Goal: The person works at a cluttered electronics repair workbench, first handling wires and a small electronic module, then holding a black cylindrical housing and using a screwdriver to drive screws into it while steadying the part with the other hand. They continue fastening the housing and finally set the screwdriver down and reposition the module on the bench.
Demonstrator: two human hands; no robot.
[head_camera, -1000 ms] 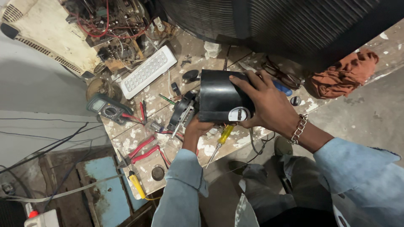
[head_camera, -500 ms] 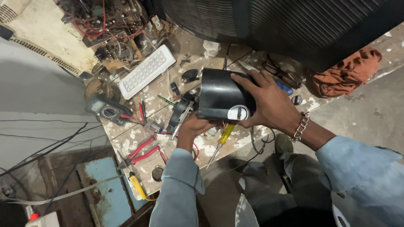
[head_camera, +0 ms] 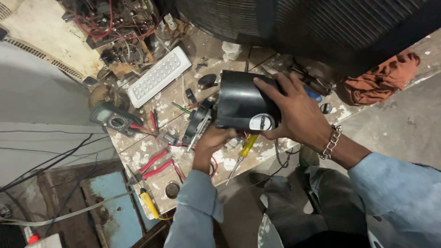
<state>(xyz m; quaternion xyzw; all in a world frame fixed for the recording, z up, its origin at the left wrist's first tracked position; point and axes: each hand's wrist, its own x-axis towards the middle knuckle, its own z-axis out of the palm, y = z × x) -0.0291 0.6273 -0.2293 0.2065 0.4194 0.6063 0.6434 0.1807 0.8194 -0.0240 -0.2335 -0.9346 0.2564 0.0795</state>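
Nearest the camera: both forearms in light blue sleeves, person seated over dark trousers. Left hand comes up from below and grips the underside of a black rounded housing, fingers curled around its lower edge; exactly what they pinch is hidden. Right hand is spread over the housing's right side and top, thumb low near a white round dial on the front face, metal chain bracelet on that wrist. So the housing is held in both hands, just above the near edge of the worn wooden workbench. A yellow-handled screwdriver sticks out beneath the housing, tip pointing down-left; can't tell whether a hand holds it or it lies on the bench. A small fan motor assembly sits against the housing's left side. Left of that on the bench: red-handled pliers, a second yellow-handled screwdriver at the near corner, a multimeter with red probes. Further back: a white LED light panel lying diagonal, then a bare circuit board with red wiring. Far right: orange rag. Large dark fan grille across the top.
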